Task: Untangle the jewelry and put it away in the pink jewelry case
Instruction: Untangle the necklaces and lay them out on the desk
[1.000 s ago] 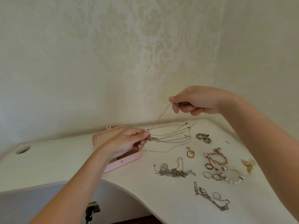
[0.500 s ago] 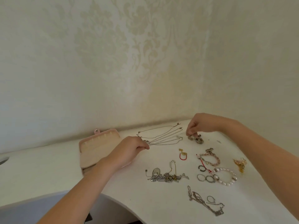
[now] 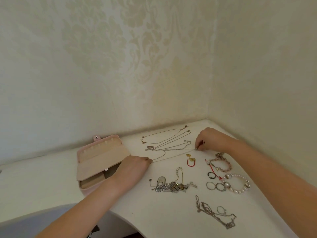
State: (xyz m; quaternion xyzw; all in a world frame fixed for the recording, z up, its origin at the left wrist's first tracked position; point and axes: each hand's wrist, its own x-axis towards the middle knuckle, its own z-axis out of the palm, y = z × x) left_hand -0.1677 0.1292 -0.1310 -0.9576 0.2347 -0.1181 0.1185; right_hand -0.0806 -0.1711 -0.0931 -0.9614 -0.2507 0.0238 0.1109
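Observation:
A thin silver chain (image 3: 173, 156) lies stretched on the white desk between my hands. My left hand (image 3: 135, 166) pinches its left end next to the open pink jewelry case (image 3: 101, 162). My right hand (image 3: 208, 139) pinches the right end near the wall corner. Behind the stretched chain, other fine necklaces (image 3: 169, 138) lie spread out in long loops.
A tangled silver heap (image 3: 171, 185) lies in front of my left hand. A red-and-gold ring (image 3: 191, 161), a beaded bracelet (image 3: 223, 163), a pearl bracelet (image 3: 238, 183), silver rings (image 3: 215, 186) and a chunky chain (image 3: 214, 213) lie to the right. The desk edge (image 3: 120, 212) curves at the front.
Both hands came down from mid-air to the desk, laying the chain flat. They have moved apart, with the chain drawn out straight between them.

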